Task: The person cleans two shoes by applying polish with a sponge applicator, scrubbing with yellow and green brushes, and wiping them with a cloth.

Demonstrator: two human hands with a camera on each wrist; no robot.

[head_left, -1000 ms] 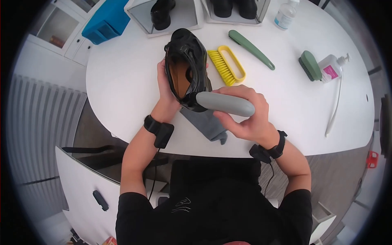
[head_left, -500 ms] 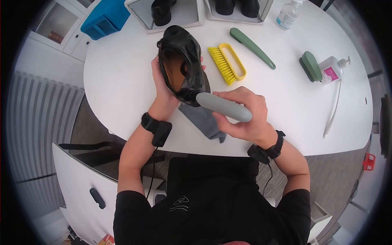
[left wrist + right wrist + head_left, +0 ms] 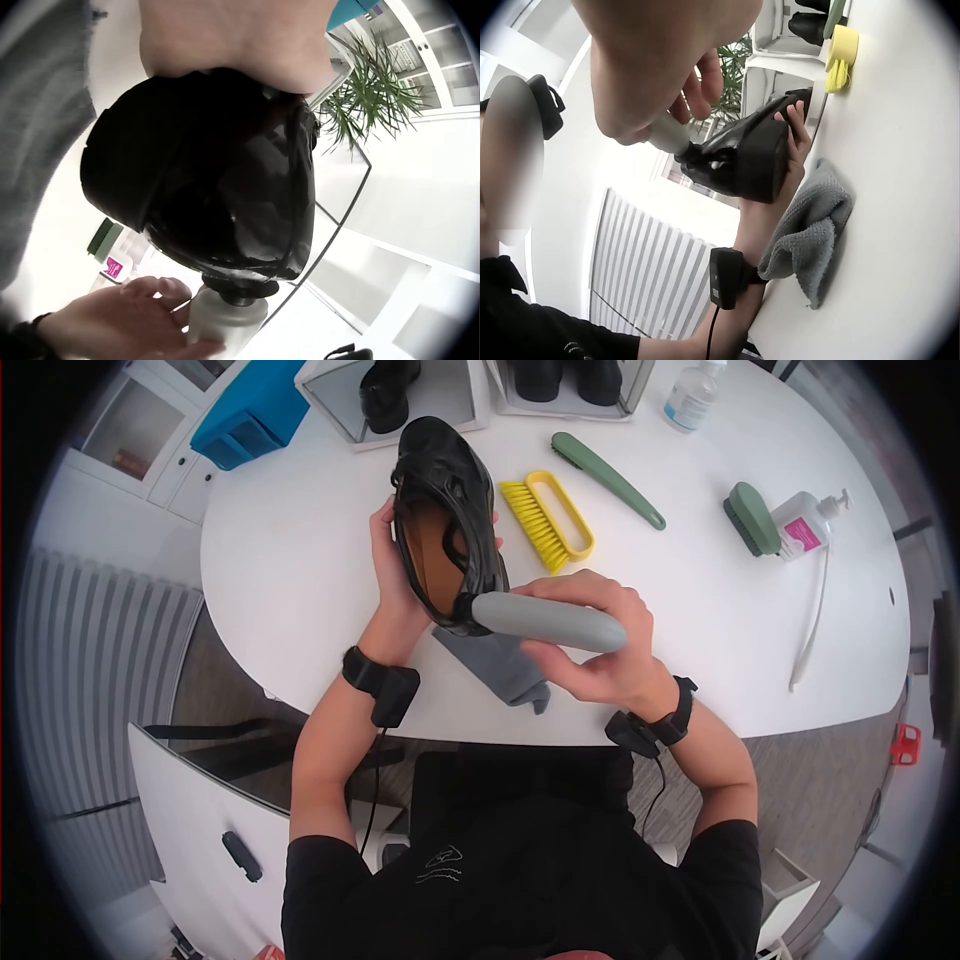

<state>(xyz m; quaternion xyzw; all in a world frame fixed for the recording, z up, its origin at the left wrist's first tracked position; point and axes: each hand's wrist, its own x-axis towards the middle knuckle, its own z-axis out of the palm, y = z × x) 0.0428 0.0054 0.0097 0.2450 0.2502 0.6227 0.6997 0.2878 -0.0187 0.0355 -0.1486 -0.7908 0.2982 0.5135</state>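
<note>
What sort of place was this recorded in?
Probably an office or a room at home: a glass-fronted cabinet, a spiky-leaved plant and a rounded white table suggest it, though which I cannot tell.

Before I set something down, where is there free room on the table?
Bare tabletop lies between the left hand and its left edge, and between the long green brush and the short green brush. It is crowded around the shoe, with the gray cloth and yellow brush close by.
</note>
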